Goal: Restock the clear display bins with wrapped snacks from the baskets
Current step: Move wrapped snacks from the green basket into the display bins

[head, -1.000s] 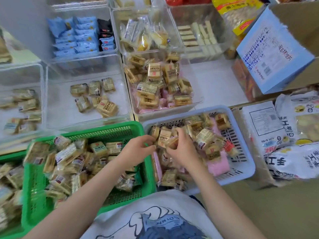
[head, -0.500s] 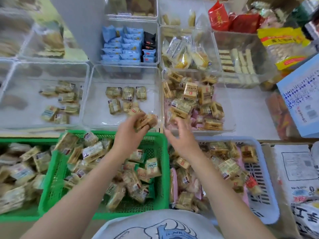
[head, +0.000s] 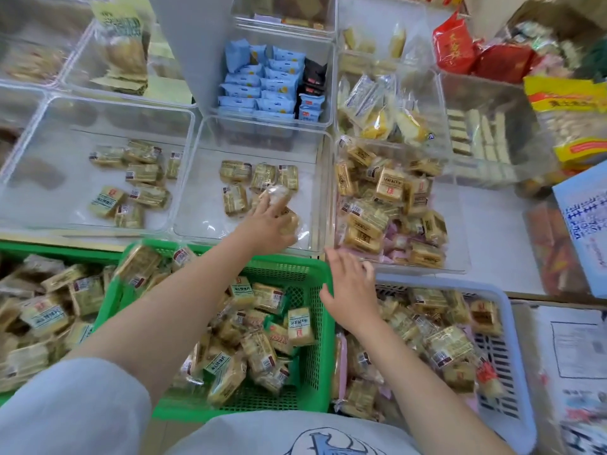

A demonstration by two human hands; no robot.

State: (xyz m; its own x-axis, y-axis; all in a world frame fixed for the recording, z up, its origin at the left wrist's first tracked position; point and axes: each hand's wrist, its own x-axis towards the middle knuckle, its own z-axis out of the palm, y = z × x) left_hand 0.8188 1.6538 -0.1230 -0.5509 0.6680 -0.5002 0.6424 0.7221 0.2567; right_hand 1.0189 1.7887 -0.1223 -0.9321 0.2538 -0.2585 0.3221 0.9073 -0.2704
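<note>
My left hand (head: 267, 224) reaches into the middle clear bin (head: 197, 221) and holds a wrapped snack (head: 276, 195) just above the few tan packets lying there. My right hand (head: 353, 290) hovers with spread, relaxed fingers over the near rim of the blue-grey basket (head: 515, 326), holding nothing. The green basket (head: 315, 323) under my left forearm is full of tan wrapped snacks. The right clear bin (head: 460, 257) is piled with tan and pink packets. The left clear bin (head: 49, 159) holds several packets.
A second green basket (head: 49, 247) of snacks sits at the far left. Behind stand bins with blue packets (head: 262, 83) and yellow cakes (head: 387, 110). Red bags (head: 476, 50), a yellow bag (head: 565, 93) and a blue carton (head: 584, 224) crowd the right side.
Both hands left the blue-grey basket. My left hand carried a snack forward over the green basket into the middle clear bin. My right hand rose to the basket's near rim, empty.
</note>
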